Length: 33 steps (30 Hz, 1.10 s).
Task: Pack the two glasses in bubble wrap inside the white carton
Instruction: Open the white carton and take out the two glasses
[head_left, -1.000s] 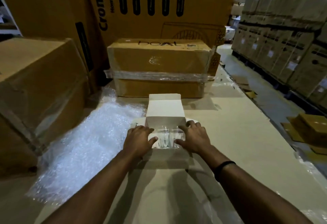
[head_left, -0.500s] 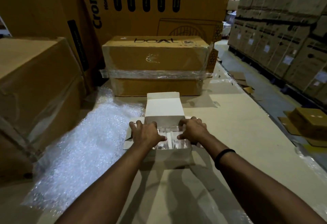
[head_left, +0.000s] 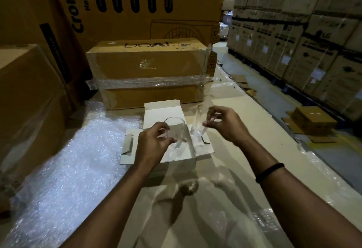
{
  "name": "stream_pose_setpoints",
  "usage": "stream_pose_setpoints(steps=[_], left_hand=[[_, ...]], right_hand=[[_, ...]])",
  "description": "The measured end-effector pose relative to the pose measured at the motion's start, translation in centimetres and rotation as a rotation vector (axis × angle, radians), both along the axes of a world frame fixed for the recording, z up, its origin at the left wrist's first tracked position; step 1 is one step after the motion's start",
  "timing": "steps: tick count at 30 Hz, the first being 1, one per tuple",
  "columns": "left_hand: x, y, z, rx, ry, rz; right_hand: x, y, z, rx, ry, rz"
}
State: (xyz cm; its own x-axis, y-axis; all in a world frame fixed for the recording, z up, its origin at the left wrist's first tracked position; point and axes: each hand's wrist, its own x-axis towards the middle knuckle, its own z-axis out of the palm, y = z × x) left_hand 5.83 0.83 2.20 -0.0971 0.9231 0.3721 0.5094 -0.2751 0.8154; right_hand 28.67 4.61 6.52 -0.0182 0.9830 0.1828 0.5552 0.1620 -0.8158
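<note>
Left hand (head_left: 151, 145) closed around clear drinking glass (head_left: 175, 131), held above open white carton (head_left: 176, 156). Right hand (head_left: 225, 123) pinching second, blurred clear glass (head_left: 196, 125) over carton's right edge.

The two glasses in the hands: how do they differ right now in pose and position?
The left-hand glass shows its round open rim towards the camera and hangs over the open white carton; the right-hand glass is seen side-on, blurred, above the carton's right edge. The left hand wraps its glass from the near side; the right hand pinches its glass with the fingers. Both are clear, unwrapped and lifted.
</note>
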Motion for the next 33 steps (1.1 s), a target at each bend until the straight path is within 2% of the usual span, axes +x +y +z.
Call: stream_pose_setpoints(steps=[4,8,13,18,23,29,31,33], left_hand=[[5.4,0.4,0.4,0.014,0.002,-0.112],[10.7,2.6,-0.6,-0.06,0.085,-0.143],[15.3,5.1,-2.3,-0.168,0.339,-0.103],[16.4,5.6,-4.0,-0.143,0.547,-0.075],[16.0,5.8,-4.5,-0.139,0.602,-0.075],[15.0,5.1,-3.6,-0.272,0.589,-0.192],[14.0,4.5,-2.8,-0.272,0.535,-0.211],[12.2,3.6,-2.3,-0.231,0.458,-0.175]], right_hand=[[4.9,0.1,-0.8,0.08,-0.074,-0.139],[9.1,1.5,-4.5,-0.001,-0.224,-0.195],[11.6,3.3,-7.6,-0.08,-0.236,-0.187],[12.8,4.8,-8.9,-0.099,-0.217,-0.176],[13.1,5.8,-9.5,-0.09,-0.21,-0.151],[13.6,5.8,-8.2,-0.168,-0.299,-0.07],[13.3,5.6,-6.8,-0.114,-0.3,-0.113],[11.8,4.5,-5.1,0.053,-0.288,-0.179]])
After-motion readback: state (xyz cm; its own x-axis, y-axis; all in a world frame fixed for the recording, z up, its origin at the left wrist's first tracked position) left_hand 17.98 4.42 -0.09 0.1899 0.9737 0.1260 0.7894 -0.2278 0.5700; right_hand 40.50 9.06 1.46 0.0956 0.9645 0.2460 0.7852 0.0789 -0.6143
